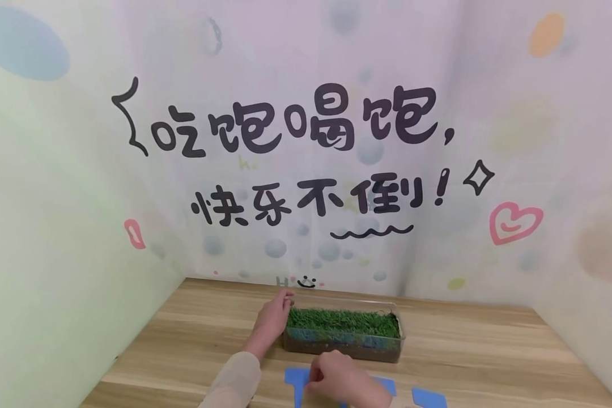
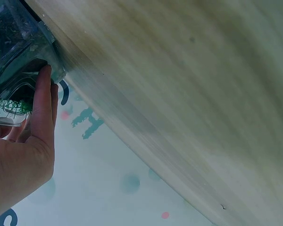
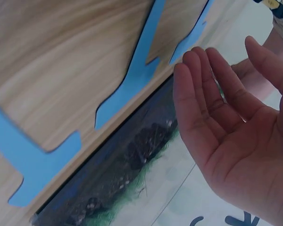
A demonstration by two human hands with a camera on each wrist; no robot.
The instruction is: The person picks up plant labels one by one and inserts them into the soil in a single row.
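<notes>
Pale cloth-like walls (image 1: 469,249) close in the corner, printed with soft bubbles, a pink heart (image 1: 532,217) and two lines of bold black Chinese lettering (image 1: 322,197). Below them spreads a wood-grain table (image 1: 489,340), its far edge meeting the back wall. Near that edge stands a clear rectangular container (image 1: 341,352), upright, its long side facing the person; dark soil-like stuff fills its bottom, and green grass (image 1: 344,322) covers the top. From where I stand, the left hand (image 1: 272,318) holds the container by its left end, one long finger laid along the outside wall, the cuff of a light sleeve (image 1: 234,379) just behind the wrist. On the near side, the right hand (image 1: 343,378) is over the table in front of the container, fingers loosely bent, thumb well away from them, palm bare. Around it, flat blue T-shaped pieces (image 1: 298,376) lie on the table: one beside its thumb, another partly hidden beneath it, and a third blue piece (image 1: 429,398) off to the right, apart from the hand.
</notes>
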